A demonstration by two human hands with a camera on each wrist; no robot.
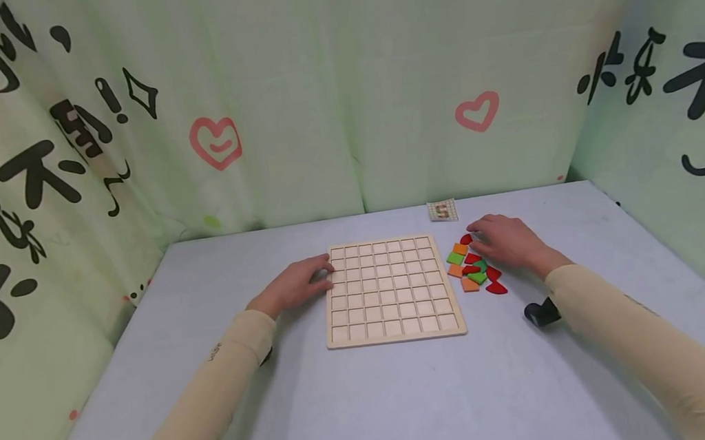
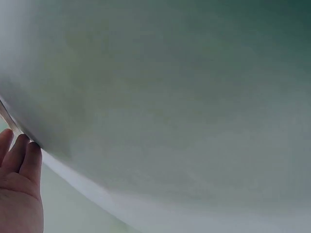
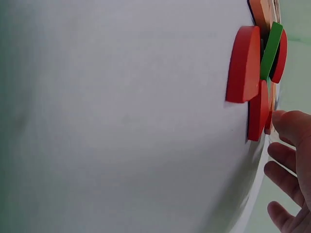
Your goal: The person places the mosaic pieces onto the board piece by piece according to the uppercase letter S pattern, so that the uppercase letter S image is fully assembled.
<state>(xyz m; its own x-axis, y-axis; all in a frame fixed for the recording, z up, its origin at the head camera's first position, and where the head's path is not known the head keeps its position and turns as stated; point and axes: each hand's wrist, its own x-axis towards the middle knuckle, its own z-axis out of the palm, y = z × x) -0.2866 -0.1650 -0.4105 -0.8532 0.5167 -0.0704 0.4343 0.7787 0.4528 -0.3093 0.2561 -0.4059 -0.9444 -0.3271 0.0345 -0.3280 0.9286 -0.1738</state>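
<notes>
A square wooden grid board (image 1: 393,341) lies flat on the table. My left hand (image 1: 295,284) rests at its left edge, fingers and thumb spread apart along the frame. In the left wrist view, the fingers (image 2: 31,162) look fairly straight. To the right of the board is a loose pile of red, green and orange pieces (image 1: 469,286). My right hand (image 1: 506,240) hovers at the far right side of this pile, thumb and fingers parted. The right wrist view shows red rounded pieces (image 3: 244,65) and a green piece (image 3: 271,51) close beyond the thumb; nothing shows in that hand's grasp.
A small printed card (image 1: 441,211) lies at the back of the table (image 1: 379,404), behind the pile. Under the right forearm is a black wrist device (image 1: 541,313). Pale green curtains (image 1: 330,97) with black writing and pink hearts surround the table on the back and both sides.
</notes>
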